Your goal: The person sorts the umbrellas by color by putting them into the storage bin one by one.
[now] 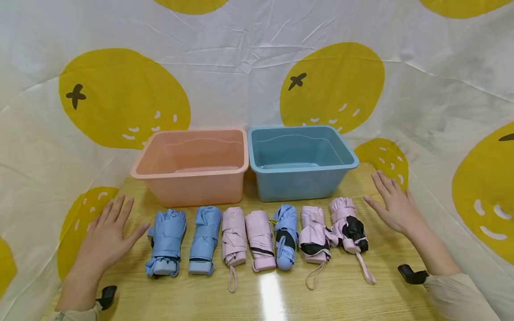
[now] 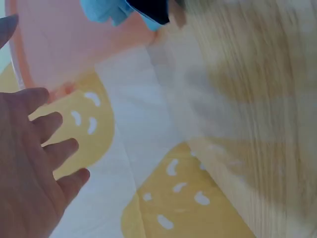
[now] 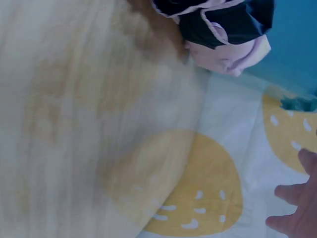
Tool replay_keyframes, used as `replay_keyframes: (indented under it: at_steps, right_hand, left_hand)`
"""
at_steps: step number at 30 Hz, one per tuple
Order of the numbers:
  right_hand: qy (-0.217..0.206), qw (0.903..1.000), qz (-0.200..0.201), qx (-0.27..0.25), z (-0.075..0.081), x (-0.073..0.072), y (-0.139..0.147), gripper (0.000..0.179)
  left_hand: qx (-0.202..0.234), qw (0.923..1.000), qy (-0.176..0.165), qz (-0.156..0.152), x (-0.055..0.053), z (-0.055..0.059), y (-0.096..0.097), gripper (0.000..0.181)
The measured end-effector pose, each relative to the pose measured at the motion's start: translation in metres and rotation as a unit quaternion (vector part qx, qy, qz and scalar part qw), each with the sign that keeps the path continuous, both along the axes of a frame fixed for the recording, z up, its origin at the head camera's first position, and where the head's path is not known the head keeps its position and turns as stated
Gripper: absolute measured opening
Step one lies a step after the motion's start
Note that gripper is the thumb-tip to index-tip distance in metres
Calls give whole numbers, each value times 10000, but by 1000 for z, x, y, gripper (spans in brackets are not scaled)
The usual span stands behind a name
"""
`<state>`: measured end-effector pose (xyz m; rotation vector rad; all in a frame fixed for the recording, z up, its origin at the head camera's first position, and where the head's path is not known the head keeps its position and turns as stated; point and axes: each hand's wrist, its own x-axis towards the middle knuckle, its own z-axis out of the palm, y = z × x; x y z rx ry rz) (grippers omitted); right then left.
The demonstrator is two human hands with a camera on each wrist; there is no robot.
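Several folded umbrellas lie side by side across the table. From the left come a blue umbrella, another blue umbrella, a pink umbrella and a second pink umbrella. Further right are a smaller blue umbrella, a pink umbrella with black showing and a last pink umbrella with a strap. My left hand is spread left of the row, apart from the nearest blue umbrella. Beyond the row's right end my right hand has its fingers extended. Both hands hold nothing.
Behind the umbrellas stand a pink bin and a blue bin, side by side, with nothing visible inside. A white cloth with yellow fruit shapes hangs around the wooden table.
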<state>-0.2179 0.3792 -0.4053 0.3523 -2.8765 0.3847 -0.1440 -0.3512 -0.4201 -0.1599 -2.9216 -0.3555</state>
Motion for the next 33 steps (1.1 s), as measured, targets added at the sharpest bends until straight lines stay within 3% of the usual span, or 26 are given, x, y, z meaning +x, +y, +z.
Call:
replay_keyframes:
  at_steps: [5,11,18,26,33]
  right_hand:
    - [257,9990,103,-338,17,-15,-10,81]
    - [277,9987,273,-322,35,-42,-24,81]
    - [54,9983,565,-103,49,-70,-33,81]
    - [-438,9956,807,194,60,-94,-41,81]
    - [-819,9915,941,358,65,-106,-44,80]
  left_hand:
    - [469,9985,211,-181,-1,5,9,88]
    - [865,9960,37,-224,-3,3,28,80]
    - [834,9944,-530,-376,-9,-9,44,84]
    - [575,9939,-793,-504,-19,-17,53,93]
    - [599,9912,-1051,-541,-27,-19,55,103]
